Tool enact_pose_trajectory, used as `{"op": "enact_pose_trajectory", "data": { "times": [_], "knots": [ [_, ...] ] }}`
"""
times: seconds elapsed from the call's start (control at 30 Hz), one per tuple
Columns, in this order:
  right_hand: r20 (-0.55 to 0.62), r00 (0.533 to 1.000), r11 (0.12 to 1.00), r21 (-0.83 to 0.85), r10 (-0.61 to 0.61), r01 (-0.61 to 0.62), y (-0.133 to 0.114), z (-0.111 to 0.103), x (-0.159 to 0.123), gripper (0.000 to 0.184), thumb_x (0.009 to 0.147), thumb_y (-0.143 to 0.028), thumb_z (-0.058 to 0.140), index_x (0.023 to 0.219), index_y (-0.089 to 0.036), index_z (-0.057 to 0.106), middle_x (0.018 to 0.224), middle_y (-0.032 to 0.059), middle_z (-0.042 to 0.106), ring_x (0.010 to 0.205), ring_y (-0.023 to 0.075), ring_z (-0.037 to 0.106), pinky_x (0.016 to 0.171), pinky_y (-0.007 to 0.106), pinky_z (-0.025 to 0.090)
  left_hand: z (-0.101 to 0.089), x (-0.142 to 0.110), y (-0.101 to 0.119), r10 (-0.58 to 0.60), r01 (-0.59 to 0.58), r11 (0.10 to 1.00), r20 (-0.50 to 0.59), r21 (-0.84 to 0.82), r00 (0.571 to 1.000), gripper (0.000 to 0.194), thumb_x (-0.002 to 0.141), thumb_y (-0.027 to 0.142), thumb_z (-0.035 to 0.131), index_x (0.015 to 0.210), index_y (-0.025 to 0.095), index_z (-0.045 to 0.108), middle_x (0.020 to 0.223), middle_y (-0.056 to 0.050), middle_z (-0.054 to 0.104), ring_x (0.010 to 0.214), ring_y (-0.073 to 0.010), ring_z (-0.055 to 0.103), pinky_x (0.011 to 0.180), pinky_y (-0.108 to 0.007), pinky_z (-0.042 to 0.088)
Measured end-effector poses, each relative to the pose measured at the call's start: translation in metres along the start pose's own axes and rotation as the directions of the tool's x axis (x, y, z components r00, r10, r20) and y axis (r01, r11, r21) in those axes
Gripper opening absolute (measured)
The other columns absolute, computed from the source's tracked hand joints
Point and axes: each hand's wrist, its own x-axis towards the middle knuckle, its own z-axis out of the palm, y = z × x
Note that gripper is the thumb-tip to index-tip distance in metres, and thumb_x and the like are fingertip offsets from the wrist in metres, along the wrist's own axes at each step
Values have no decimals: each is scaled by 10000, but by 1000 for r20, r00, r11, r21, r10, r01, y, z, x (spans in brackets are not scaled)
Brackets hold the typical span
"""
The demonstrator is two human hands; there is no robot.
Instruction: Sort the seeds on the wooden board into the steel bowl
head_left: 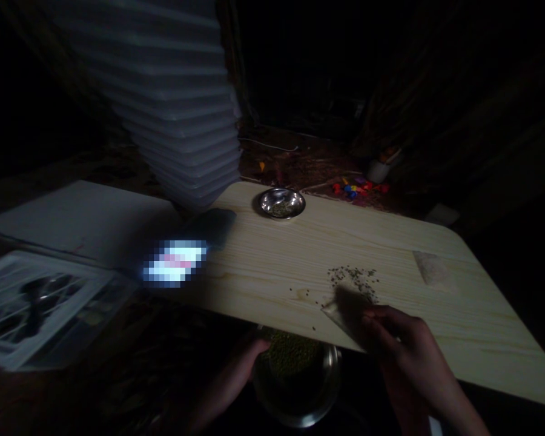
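My left hand (pixel 254 351) grips the left rim of a round metal bowl (pixel 331 369), held just below the table's near edge. Small green grains (pixel 293 351), like mung beans, lie inside it. My right hand (pixel 402 339) is closed, thumb and fingers pinching a thin, flat, pale-edged piece (pixel 340 321) at that edge; its kind is too dark to make out. Just beyond it, loose dark grains (pixel 354 278) are scattered on the wooden table (pixel 436 327). Towards the far edge stands a smaller metal bowl (pixel 295 212) with some grains in it.
A lit, pixelated screen (pixel 175 263) is at the table's left side, beside a dark cloth-like item (pixel 220 224). Left of it are a white surface (pixel 82 224) and a white rack (pixel 9 260) with utensils. A flat pale patch (pixel 433 269) lies at right. Colourful toys (pixel 354 191) lie on the floor.
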Motion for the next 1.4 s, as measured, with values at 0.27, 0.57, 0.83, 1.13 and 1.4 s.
{"op": "enact_pose_trajectory", "data": {
  "times": [0.27, 0.57, 0.83, 1.13, 1.4],
  "knots": [
    [42, 998, 999, -21, -46, 47, 5, 8, 8, 293, 930, -415, 609, 976, -198, 800, 979, 113, 819, 875, 281, 769, 777, 370, 600, 1, 0, -3, -8, 12, 997, 57, -77, 998, 263, 828, 441, 681, 1003, 257, 749, 1017, -28, 758, 1056, -295, 666, 860, -356, 543],
    [-25, 999, 999, 15, -33, 34, 0, 15, 21, 268, 911, -418, 617, 954, -201, 768, 959, 99, 814, 895, 278, 759, 789, 366, 579, -3, 5, -12, 54, -52, 998, 86, -32, 995, 242, 895, 417, 618, 1058, 293, 747, 1089, -22, 750, 1097, -257, 650, 939, -338, 510],
    [104, 994, 999, -15, -35, 37, -7, 14, 13, 292, 948, -426, 586, 947, -199, 770, 945, 86, 804, 882, 261, 744, 782, 351, 562, -3, 4, -11, 29, -20, 996, 103, -91, 994, 242, 879, 429, 641, 1003, 264, 766, 1013, -44, 765, 1049, -276, 679, 917, -368, 539],
    [168, 983, 997, -3, -73, 74, -12, 23, 15, 260, 958, -390, 577, 932, -209, 762, 928, 64, 798, 852, 234, 733, 754, 326, 547, -6, -4, 8, 41, -42, 999, 61, 15, 997, 221, 890, 391, 615, 1065, 307, 721, 1148, 4, 733, 1138, -251, 630, 982, -347, 464],
    [80, 991, 994, -9, -109, 110, -8, 29, 40, 267, 951, -396, 578, 956, -188, 746, 897, 78, 785, 796, 229, 717, 715, 331, 529, -7, 0, 1, 73, -76, 996, 49, 51, 996, 191, 903, 425, 625, 1056, 341, 703, 1182, 17, 702, 1188, -248, 578, 1109, -383, 368]
  ]
}}
